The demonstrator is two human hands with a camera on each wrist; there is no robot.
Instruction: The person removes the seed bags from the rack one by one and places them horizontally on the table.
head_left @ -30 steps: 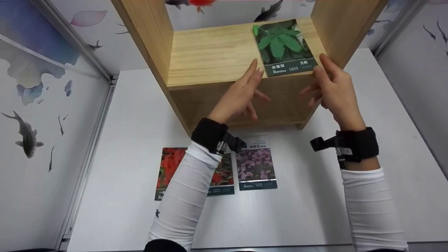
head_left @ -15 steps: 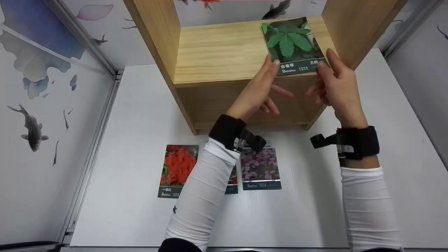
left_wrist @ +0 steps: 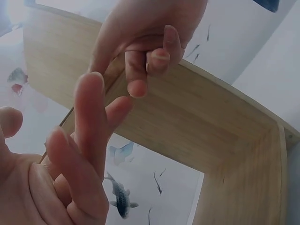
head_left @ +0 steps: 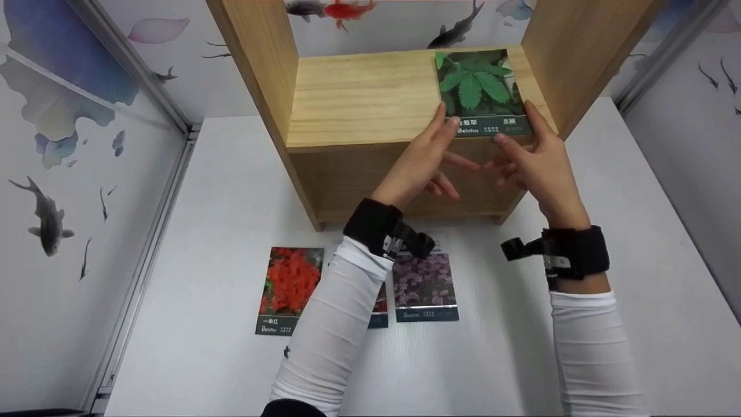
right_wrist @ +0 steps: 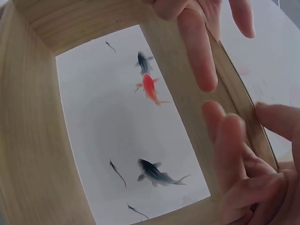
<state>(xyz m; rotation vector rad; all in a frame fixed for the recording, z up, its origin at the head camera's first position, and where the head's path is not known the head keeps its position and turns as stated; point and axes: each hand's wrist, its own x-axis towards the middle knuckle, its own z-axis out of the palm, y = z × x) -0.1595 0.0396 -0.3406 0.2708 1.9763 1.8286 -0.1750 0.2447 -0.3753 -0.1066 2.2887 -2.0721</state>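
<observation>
A seed packet [head_left: 477, 87] with a green leaf picture lies flat on the right part of the wooden shelf's [head_left: 365, 101] upper board, its lower end at the front edge. My left hand [head_left: 414, 165] touches its lower left corner with thumb and index finger. At the lower right, my right hand [head_left: 538, 168] has its index finger along the side edge and its thumb at the front edge. The other fingers of both hands hang below the board. Both wrist views show my left fingers [left_wrist: 89, 126] and right fingers [right_wrist: 234, 150] near the board's underside; the packet's face is hidden there.
On the white table [head_left: 492, 359] before the shelf lie a red-flower packet [head_left: 292, 284], another partly hidden under my left forearm, and a purple-flower packet [head_left: 425, 284]. The shelf's side panels [head_left: 590, 58] rise on either side. Fish-patterned walls [head_left: 52, 220] surround the table.
My left hand has moved right, from beside the packet to its lower left corner. My right index finger has come against the packet's right edge. The packet sits slightly straighter; the head view has shifted.
</observation>
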